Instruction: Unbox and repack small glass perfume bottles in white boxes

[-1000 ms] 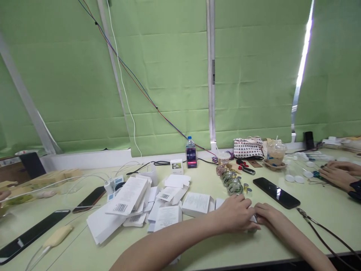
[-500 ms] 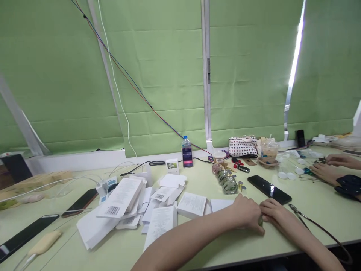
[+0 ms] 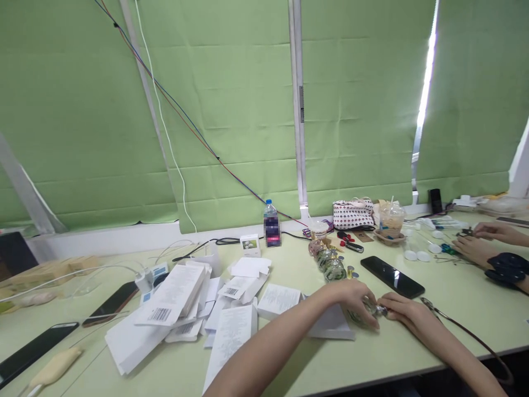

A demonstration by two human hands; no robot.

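Note:
My left hand is closed around a small clear glass bottle with greenish tints, lying on its side close above the table. The bottle's silvery neck points right, and the fingertips of my right hand are closed on it. Part of the bottle is hidden by my left fingers. Just beyond, a row of similar glass bottles, pinkish to green, stands beside small gold-and-grey caps. A white box lies flat under my left wrist.
White cartons are heaped to the left. A black phone lies beyond my right hand, near a cord with a metal clasp. A water bottle stands at the back. Another person's hands work at far right.
My left fingers have loosened and shifted, so the glass bottle and its silvery neck now show between my hands. The view has turned slightly.

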